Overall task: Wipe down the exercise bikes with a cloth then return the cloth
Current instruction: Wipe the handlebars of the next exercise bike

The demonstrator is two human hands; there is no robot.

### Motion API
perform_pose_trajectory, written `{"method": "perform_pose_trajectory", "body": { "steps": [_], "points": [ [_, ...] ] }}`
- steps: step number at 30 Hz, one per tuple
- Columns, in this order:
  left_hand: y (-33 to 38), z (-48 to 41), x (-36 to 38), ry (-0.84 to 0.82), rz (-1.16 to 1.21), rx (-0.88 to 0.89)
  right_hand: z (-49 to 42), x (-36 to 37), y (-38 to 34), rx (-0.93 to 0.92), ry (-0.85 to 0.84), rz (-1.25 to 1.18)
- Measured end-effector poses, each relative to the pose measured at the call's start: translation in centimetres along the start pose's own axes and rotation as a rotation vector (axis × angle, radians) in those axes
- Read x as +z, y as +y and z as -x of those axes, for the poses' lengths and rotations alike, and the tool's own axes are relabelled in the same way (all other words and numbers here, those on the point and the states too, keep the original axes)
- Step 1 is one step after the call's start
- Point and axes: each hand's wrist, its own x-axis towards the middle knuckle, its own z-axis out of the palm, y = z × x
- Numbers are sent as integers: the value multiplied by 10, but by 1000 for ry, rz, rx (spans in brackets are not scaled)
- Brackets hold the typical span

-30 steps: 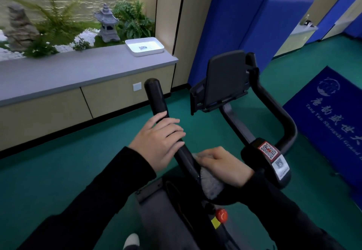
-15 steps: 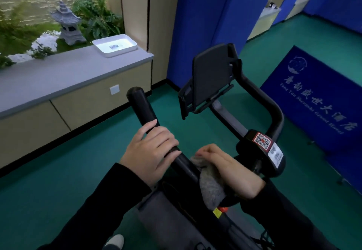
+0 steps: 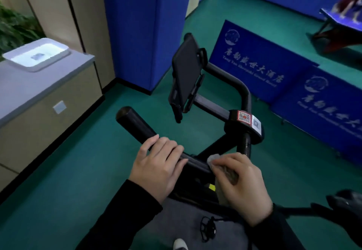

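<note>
Left hand [image 3: 156, 163]: laid across the left handlebar [image 3: 135, 124] of the exercise bike [image 3: 244, 97], fingers bent over the top of the bar and grasping it; black sleeve to the wrist.

Right hand [image 3: 244, 183]: fingers curled down on a grey cloth [image 3: 214, 158], pressing it against the bar at the junction of the handlebars, just beside the left hand but apart from it. One corner of the cloth showed past the fingertips; a further fold hung below the palm.

Exercise bike, black: tablet holder [image 3: 186, 73] stood tilted above the bars; a red-and-white QR sticker [image 3: 244, 117] sat on the central clamp, a second pale label just beside it. Small yellow tag [image 3: 212, 186] visible beneath the bars, between the two hands. Grey frame cover below, with a black looped cord [image 3: 208, 228] lying on it.

Containers: one white rectangular tray [image 3: 58, 51], set on the grey counter [image 3: 29, 85] at the left, near its end. It held a single small bluish item [image 3: 37, 56] at its centre; too blurred to identify.

Surroundings: beige cabinet front under the counter, with a pale wall plate [image 3: 59, 106]; green foliage [image 3: 13, 26] behind the tray; blue padded wall panel [image 3: 145, 24]; two blue printed banners [image 3: 252, 63] standing on the green floor [image 3: 78, 171] to the right of the bike.
</note>
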Motion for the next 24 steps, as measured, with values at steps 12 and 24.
{"method": "perform_pose_trajectory", "body": {
  "steps": [12, 24],
  "points": [
    [-2, 0, 6, 19, 27, 30, 32, 73, -38, 108, 635, -53],
    [-6, 2, 11, 30, 10, 76, 35, 101, -44, 163, 861, -94]
  ]
}}
